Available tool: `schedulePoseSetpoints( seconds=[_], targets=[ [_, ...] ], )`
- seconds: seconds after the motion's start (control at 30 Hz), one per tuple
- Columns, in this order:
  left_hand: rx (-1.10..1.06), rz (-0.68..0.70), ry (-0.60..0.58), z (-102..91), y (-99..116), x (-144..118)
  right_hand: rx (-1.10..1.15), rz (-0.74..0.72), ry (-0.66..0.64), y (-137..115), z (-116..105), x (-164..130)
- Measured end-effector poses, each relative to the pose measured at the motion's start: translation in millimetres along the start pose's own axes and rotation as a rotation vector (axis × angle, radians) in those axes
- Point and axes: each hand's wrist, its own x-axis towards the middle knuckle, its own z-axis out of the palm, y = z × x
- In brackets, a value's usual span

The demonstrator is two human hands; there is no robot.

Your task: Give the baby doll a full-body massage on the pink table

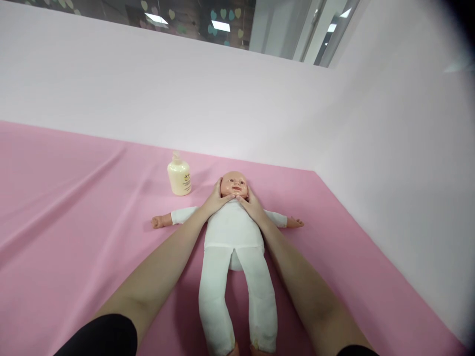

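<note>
In the centre and lower centre of the frame, a baby doll (234, 227) with a white-covered torso is laid face up on a pink sheet (55, 198), its arms spread sideways and its legs pointed toward the bottom edge. Its head is grasped from both sides, the left hand (216, 200) being cupped at frame left and the right hand (254, 202) at frame right, with the thumbs brought together under the chin. Left of the head, a pale yellow pump bottle (179, 178) is stood upright near the left hand. White walls (148, 89) are seen behind and at right.
</note>
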Motion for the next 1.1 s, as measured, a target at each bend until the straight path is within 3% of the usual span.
schedulePoseSetpoints(
  seconds=[0.27, 0.47, 0.77, 0.93, 1.1],
  targets=[
    [0.099, -0.018, 0.034, -2.2, 8.7, -3.2, -0.058, -0.007, 0.043, 6.8, -1.2, 2.6],
    [0.022, 0.001, 0.003, -0.3, 1.6, -0.7, 0.026, -0.020, -0.062, 1.5, -0.3, 0.4],
    [0.113, -0.023, 0.044, -2.6, 8.0, -2.8, -0.081, 0.040, 0.059, 9.4, -1.5, 3.6],
    [0.083, -0.016, 0.010, -1.3, 4.9, -1.5, 0.003, -0.012, -0.018, 4.2, -0.2, 1.8],
    [0.016, -0.029, 0.010, 0.7, -1.7, 0.2, 0.025, 0.025, -0.048, 2.3, -0.1, 0.3]
  ],
)
